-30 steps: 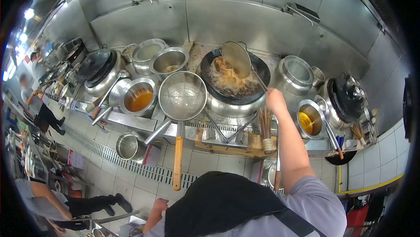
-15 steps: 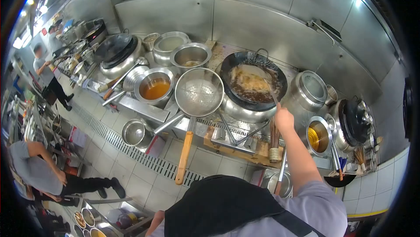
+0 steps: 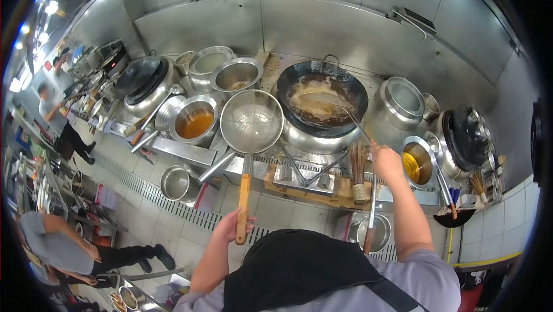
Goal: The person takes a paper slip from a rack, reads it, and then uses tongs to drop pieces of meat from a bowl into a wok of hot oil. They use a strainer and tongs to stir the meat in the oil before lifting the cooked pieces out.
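Observation:
A black wok [image 3: 282,81] holds bubbling brown oil with pale foam. My right hand [image 3: 389,165] is closed round the long metal handle of a wok tool [image 3: 360,127]. The tool's head lies in the foam, too covered to name its kind, and its wooden end shows below my hand. A large round strainer [image 3: 252,122] rests on a pot left of the wok, its wooden handle [image 3: 244,197] pointing towards me. My left hand [image 3: 230,225] is at the handle's end, fingers curled round from beneath; the handle hides part of the palm.
A steel pot of amber liquid [image 3: 194,122] stands left of the strainer. Right of the wok are a lidded pot [image 3: 403,104], a pot of yellow oil [image 3: 417,165] and a bamboo brush [image 3: 358,179]. Another person [image 3: 57,243] stands at lower left.
My left hand has come up from the lower edge to the strainer's handle. My right hand has shifted right and down, with the wok tool in it. The view has shifted slightly.

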`<action>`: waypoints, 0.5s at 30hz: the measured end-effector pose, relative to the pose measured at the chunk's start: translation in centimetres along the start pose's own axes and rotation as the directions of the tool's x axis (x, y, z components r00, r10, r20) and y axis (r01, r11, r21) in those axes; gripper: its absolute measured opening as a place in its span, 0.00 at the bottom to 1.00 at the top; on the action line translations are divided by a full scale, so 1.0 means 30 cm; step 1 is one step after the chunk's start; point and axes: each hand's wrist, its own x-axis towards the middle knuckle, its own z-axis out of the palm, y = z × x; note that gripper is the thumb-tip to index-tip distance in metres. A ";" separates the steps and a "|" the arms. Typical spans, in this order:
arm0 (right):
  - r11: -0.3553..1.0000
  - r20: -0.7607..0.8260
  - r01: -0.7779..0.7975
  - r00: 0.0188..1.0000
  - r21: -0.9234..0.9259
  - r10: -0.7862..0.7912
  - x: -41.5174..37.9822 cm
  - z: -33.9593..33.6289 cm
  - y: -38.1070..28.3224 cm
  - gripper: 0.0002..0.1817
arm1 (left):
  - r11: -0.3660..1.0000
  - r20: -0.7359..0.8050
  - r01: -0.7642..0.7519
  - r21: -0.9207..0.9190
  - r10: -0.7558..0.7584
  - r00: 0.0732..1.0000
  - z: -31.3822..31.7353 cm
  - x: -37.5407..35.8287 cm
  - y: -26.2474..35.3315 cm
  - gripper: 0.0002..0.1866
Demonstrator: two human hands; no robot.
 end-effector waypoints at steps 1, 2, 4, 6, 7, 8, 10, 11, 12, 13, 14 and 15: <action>1.000 -0.004 -0.013 1.000 0.007 0.013 -0.016 -0.018 0.018 0.21 | 0.999 -0.049 0.030 0.046 -0.028 0.998 0.051 0.007 0.016 0.22; 0.998 -0.073 0.005 0.997 0.059 -0.001 -0.029 -0.036 0.047 0.20 | 0.998 -0.046 0.033 0.059 -0.031 0.998 0.056 0.007 0.014 0.22; 0.994 -0.148 0.018 0.989 0.109 -0.002 -0.053 -0.106 0.079 0.20 | 0.992 -0.039 -0.024 0.126 0.029 0.999 0.088 -0.001 0.009 0.19; 0.973 -0.194 0.015 0.981 0.229 0.031 -0.100 -0.215 0.096 0.18 | 0.989 -0.117 -0.042 0.142 0.059 0.991 0.135 -0.051 0.014 0.16; 0.957 -0.185 0.001 0.981 0.290 0.055 -0.121 -0.270 0.097 0.18 | 0.982 -0.118 -0.058 0.181 0.080 0.990 0.126 -0.075 0.003 0.16; 0.938 -0.175 -0.009 0.982 0.348 0.074 -0.133 -0.320 0.095 0.17 | 0.973 -0.120 -0.076 0.216 0.104 0.987 0.127 -0.098 -0.007 0.15; 0.928 -0.163 -0.019 0.983 0.372 0.086 -0.117 -0.337 0.097 0.17 | 0.971 -0.142 -0.085 0.222 0.118 0.983 0.158 -0.154 -0.010 0.14; 0.931 -0.138 -0.034 0.986 0.362 0.089 -0.089 -0.312 0.086 0.17 | 0.956 -0.176 -0.083 0.280 0.136 0.975 0.165 -0.180 -0.009 0.14; 0.936 -0.114 -0.047 0.989 0.350 0.092 -0.053 -0.282 0.072 0.17 | 0.938 -0.207 -0.081 0.337 0.157 0.966 0.169 -0.202 -0.009 0.14; 0.944 -0.007 -0.112 0.993 0.310 0.120 0.016 -0.225 0.042 0.17 | 0.934 -0.208 -0.094 0.344 0.174 0.963 0.168 -0.222 -0.012 0.15; 0.950 0.098 -0.171 0.984 0.262 0.150 0.086 -0.137 0.011 0.17 | 0.934 -0.208 -0.095 0.345 0.175 0.962 0.171 -0.242 -0.016 0.15; 0.938 0.068 -0.168 0.986 0.304 0.154 0.144 -0.015 -0.006 0.17 | 0.922 -0.205 -0.114 0.369 0.201 0.958 0.176 -0.261 -0.019 0.15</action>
